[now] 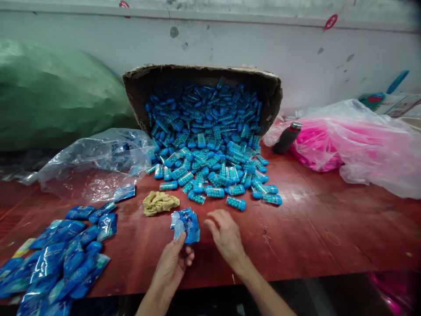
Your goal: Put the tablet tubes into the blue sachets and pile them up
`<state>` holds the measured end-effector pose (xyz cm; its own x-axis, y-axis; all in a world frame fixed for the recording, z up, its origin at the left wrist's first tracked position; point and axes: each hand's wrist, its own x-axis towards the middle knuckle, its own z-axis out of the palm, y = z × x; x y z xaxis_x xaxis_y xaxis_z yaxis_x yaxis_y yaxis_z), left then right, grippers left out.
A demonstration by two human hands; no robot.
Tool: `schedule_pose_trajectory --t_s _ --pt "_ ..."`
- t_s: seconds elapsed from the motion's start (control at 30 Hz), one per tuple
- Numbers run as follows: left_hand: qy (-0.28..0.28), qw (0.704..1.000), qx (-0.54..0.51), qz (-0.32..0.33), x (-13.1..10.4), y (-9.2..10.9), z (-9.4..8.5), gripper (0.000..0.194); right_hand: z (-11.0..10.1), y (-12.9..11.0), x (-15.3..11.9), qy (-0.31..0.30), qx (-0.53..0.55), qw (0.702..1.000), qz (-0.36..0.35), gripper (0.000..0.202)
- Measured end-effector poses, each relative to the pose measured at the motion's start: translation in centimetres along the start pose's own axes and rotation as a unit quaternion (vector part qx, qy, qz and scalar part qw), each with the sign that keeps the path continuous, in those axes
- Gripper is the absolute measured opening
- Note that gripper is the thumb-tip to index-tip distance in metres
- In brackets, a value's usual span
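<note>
My left hand (176, 261) pinches a small stack of flat blue printed packets (188, 224) between thumb and fingers, just above the table's front part. My right hand (225, 235) hovers to the right of the stack, fingers curved and apart, with nothing seen in it. Beyond both hands, a heap of small clear tubes with blue caps and teal balls (215, 192) spills out of a cardboard box (274, 94) lying on its side. A crumpled yellow cloth (161, 203) lies just behind the packets.
Filled blue packets (49, 263) pile up at the table's left front edge. A clear plastic bag (95, 153) and a large green sack (59, 96) stand behind them. To the right are a dark bottle (287, 139) and a bag of pink items (317, 147) on the red table (312, 237).
</note>
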<state>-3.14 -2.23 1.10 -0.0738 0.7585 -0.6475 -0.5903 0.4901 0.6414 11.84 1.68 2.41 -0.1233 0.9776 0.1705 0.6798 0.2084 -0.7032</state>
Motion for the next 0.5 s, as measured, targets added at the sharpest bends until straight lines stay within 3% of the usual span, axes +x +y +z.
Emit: schedule_pose_trajectory --t_s 0.07,0.17,0.27,0.5 --pt "0.002 1.0 -0.017 -0.009 -0.1 -0.2 -0.1 0.031 -0.9 1.5 1.0 0.036 -0.171 0.984 0.032 0.028" --pt "0.004 0.998 -0.039 -0.04 -0.6 -0.2 0.1 0.025 -1.2 3.2 2.1 -0.003 -0.311 0.945 0.099 0.038" --pt "0.014 0.996 -0.058 -0.061 -1.0 0.0 0.3 0.021 -1.1 3.5 2.5 -0.062 -0.325 0.939 0.091 0.037" --pt "0.021 0.997 -0.037 -0.065 -1.2 -0.3 0.4 0.024 -1.6 2.9 3.4 -0.115 -0.269 0.955 0.057 0.018"
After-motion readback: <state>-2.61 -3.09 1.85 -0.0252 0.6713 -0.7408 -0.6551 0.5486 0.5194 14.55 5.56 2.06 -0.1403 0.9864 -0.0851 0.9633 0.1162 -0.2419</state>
